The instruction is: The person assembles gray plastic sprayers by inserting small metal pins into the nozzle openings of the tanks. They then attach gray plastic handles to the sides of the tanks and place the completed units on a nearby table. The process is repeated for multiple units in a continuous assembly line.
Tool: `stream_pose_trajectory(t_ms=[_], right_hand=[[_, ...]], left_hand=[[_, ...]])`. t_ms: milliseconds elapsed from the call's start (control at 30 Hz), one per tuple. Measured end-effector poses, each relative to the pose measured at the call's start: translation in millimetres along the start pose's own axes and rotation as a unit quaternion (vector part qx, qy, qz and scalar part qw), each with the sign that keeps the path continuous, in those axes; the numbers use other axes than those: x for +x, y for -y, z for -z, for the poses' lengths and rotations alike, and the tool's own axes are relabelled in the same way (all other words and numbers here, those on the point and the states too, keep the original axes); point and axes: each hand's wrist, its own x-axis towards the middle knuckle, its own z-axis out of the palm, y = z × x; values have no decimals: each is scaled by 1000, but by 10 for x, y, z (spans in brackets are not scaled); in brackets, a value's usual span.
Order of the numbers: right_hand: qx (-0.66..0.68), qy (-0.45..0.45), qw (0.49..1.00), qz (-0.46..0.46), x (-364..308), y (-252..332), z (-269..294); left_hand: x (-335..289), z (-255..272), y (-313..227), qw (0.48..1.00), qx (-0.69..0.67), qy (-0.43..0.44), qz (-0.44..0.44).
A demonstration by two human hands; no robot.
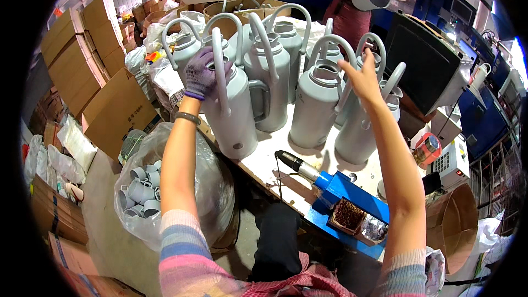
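Note:
My left hand, in a purple-grey glove, has its fingers curled over the open neck of a grey flask body at the table's left. That flask has a tall loop carrying handle and a side handle. My bare right hand reaches among the flasks on the right, thumb and fingers apart. Its thumb is close to the neck of an upright grey flask; another flask stands below my wrist, partly hidden by my forearm. Several more grey flasks with loop handles stand behind.
Near the white tabletop's front edge lies a black-and-silver power screwdriver, beside a blue fixture and small boxes of screws. A bag of grey handles stands left. A black monitor is right; a person works behind.

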Motion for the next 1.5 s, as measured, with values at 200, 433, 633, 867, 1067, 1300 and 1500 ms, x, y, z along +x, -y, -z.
stream_pose_trajectory(t_ms=[200,433,633,867,1067,1300,1500], right_hand=[[209,65,963,-158,227,168,-1],[415,-42,903,-106,-624,1017,1716],[599,-8,786,-155,-1798,937,2441],[494,62,840,216,-2712,72,3406],[544,21,821,-174,-4053,350,3854],[262,-223,897,-278,-5194,451,4320],[134,-380,856,-324,-6143,544,4838]], left_hand=[[190,-102,102,989,124,82,-4],[-873,494,-191,895,-295,-246,226],[-2166,628,-1885,619,-644,-17,449],[-2095,1031,-2895,652,-630,150,393],[-2619,1206,-3843,935,-287,80,193],[-3132,992,-3889,650,-661,365,82],[-2285,759,-4601,660,-546,405,-322]])
